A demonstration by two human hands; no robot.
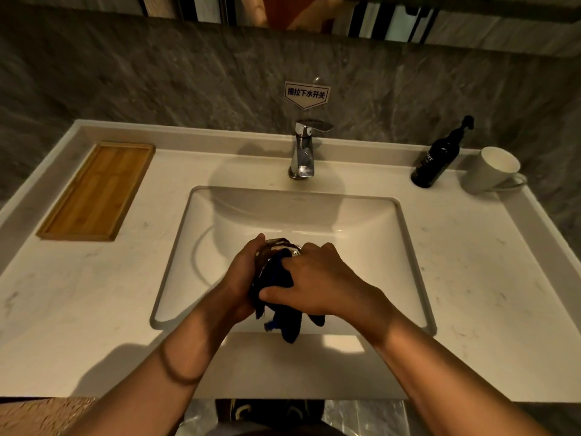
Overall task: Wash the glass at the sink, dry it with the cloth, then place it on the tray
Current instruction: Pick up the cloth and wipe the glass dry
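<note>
A dark blue cloth (276, 287) wraps a clear glass (276, 247) over the white sink (361, 221). At far left, a honey-brown wooden tray (97, 190) on the pale, faintly veined counter (471, 278); at far right, a black bottle (435, 158) and white mug (490, 169). Chrome tap (303, 152), grey mottled wall (157, 73).

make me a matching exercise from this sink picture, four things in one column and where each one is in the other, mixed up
Things:
1. wooden rectangular tray
2. white ceramic mug
3. dark blue cloth
4. chrome tap

Places:
A. behind the basin, in the middle
B. far right of the counter
C. left side of the counter
D. between both hands, above the basin

Pairs: 1-C, 2-B, 3-D, 4-A
</note>
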